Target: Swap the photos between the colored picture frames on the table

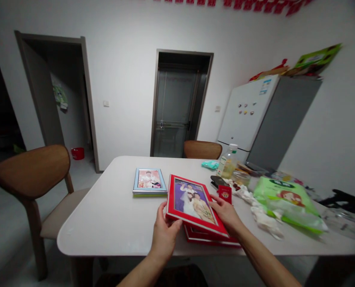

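My left hand point(164, 236) and my right hand point(227, 214) hold a red picture frame point(192, 204) by its opposite edges, tilted up off the table. It shows a wedding couple behind glass. Directly beneath it lies a second red frame point(209, 240), mostly hidden. To the left, a silver-blue picture frame point(149, 181) lies flat on a green-edged base, apart from my hands. Beyond my right hand's fingers sits a small red booklet point(225, 194) with a gold emblem.
The white table point(105, 215) holds a plastic bottle point(227, 164), a black phone-like object point(217, 182), crumpled white wrapping point(259, 211) and a green packet point(285, 199). Wooden chairs point(30, 175) stand at the table, with a refrigerator point(246, 111) behind.
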The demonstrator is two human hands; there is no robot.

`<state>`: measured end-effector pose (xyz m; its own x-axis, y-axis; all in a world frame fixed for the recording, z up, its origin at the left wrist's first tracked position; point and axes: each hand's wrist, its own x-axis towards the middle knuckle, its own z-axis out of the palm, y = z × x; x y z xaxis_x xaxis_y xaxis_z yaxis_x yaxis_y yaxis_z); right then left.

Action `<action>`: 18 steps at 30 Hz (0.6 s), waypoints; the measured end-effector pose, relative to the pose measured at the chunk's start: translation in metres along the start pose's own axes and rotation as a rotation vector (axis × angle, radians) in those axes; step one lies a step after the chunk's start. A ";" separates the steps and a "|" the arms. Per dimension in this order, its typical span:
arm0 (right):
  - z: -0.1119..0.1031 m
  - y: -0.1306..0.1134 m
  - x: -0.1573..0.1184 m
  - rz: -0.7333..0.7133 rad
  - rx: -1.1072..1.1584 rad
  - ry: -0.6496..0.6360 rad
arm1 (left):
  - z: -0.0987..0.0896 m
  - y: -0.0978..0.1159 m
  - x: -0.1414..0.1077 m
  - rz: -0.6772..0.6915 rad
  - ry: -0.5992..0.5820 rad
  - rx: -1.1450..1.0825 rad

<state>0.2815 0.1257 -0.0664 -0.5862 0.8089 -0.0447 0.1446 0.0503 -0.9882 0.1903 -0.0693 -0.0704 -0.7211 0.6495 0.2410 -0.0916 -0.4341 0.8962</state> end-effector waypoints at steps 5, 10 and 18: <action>-0.037 0.016 0.027 -0.094 -0.587 0.078 | 0.007 -0.030 -0.002 -0.018 -0.129 0.471; -0.044 0.037 0.036 -0.160 -0.892 0.118 | 0.004 -0.040 -0.007 -0.037 -0.163 0.676; -0.006 0.019 0.030 -0.363 -0.993 0.166 | -0.034 -0.036 0.002 -0.093 -0.078 0.748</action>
<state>0.2719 0.1545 -0.0856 -0.6198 0.7156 0.3220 0.6114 0.6976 -0.3735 0.1688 -0.0735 -0.1148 -0.6800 0.7172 0.1526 0.3608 0.1460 0.9211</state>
